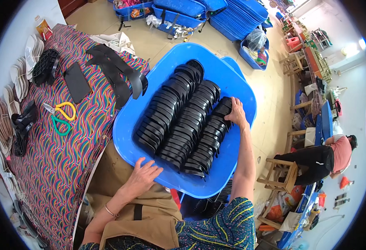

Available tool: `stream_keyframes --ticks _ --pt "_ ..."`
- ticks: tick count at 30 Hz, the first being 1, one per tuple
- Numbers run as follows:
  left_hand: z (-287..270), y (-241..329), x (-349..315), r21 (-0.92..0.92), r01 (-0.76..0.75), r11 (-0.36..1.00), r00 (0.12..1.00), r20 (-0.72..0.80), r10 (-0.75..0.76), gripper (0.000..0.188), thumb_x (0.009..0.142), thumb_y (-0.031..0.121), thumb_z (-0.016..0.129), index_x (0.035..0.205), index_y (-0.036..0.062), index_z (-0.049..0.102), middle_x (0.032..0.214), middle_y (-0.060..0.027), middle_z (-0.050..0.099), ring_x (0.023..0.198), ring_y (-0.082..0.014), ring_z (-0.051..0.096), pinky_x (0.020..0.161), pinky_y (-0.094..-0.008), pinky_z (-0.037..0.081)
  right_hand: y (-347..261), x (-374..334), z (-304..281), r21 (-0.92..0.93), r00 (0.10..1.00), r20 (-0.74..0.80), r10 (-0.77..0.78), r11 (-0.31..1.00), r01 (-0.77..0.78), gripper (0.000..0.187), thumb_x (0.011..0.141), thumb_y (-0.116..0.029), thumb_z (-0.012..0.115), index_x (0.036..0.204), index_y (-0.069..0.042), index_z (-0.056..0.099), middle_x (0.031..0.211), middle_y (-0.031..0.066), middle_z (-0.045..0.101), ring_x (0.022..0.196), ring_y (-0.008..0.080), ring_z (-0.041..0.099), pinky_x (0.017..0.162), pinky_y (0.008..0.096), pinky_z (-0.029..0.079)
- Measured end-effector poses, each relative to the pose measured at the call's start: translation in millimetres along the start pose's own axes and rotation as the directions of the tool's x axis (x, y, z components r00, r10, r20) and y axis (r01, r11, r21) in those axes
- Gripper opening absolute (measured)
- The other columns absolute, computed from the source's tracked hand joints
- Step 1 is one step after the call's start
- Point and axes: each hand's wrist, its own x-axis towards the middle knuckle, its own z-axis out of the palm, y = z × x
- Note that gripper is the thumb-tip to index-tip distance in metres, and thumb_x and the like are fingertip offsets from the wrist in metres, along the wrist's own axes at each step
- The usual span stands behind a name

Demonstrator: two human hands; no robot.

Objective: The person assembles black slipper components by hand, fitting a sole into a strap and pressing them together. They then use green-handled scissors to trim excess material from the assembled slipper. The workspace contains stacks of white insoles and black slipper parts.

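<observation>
A blue plastic tub (179,189) stands in front of me. Inside it, glossy black curved pieces, apparently shoe parts, are packed on edge in three rows: a left row (166,106), a middle row (191,121) and a right row (210,139). At the far end of the right row, my right hand (236,114) is closed around the last pieces, thumb and fingers on their sides. My left hand (143,177) rests at the tub's near left rim with its fingers apart, holding nothing.
Left is a table with a patterned cloth (37,166), bearing pliers (60,110), a dark phone-like slab (77,82), black straps (112,66) and stacked insole shapes (1,125). Blue tubs (241,16) are stacked beyond. At right, a person (324,162) bends near a wooden stool (279,174).
</observation>
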Motion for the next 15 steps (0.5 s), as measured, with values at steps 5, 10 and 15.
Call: stream_keyframes --ticks 5,10,15 --pt "1 1 2 0.001 0.012 1.0 1.0 0.026 -0.012 0.05 0.071 0.012 0.078 0.119 0.0053 0.065 0.109 -0.0076 0.066 0.119 -0.0265 0.056 0.108 -0.0526 0.03 13 20 26 0.03 1.0 0.03 0.009 0.999 -0.01 0.102 0.047 -0.018 0.083 0.139 -0.003 0.042 0.135 0.0217 0.05 0.126 0.0435 0.045 0.108 0.0454 0.041" --pt "-2 2 4 -0.004 0.043 0.999 0.997 0.06 -0.042 0.05 0.071 0.01 0.077 0.119 0.0069 0.064 0.111 -0.0055 0.066 0.119 -0.0252 0.056 0.108 -0.0522 0.03 9 19 33 0.092 0.998 -0.025 -0.051 0.994 0.053 0.102 0.047 -0.018 0.083 0.14 -0.004 0.043 0.132 0.0206 0.051 0.124 0.0433 0.046 0.108 0.045 0.041" --pt "4 0 4 0.008 0.055 0.998 0.996 0.075 -0.055 0.05 0.069 0.008 0.077 0.118 0.0097 0.064 0.114 -0.0027 0.066 0.118 -0.0238 0.056 0.108 -0.0519 0.029 19 26 27 0.197 0.992 0.129 0.013 0.98 -0.038 0.11 0.047 -0.022 0.087 0.144 -0.004 0.04 0.13 0.0194 0.052 0.126 0.0394 0.046 0.11 0.0438 0.039"
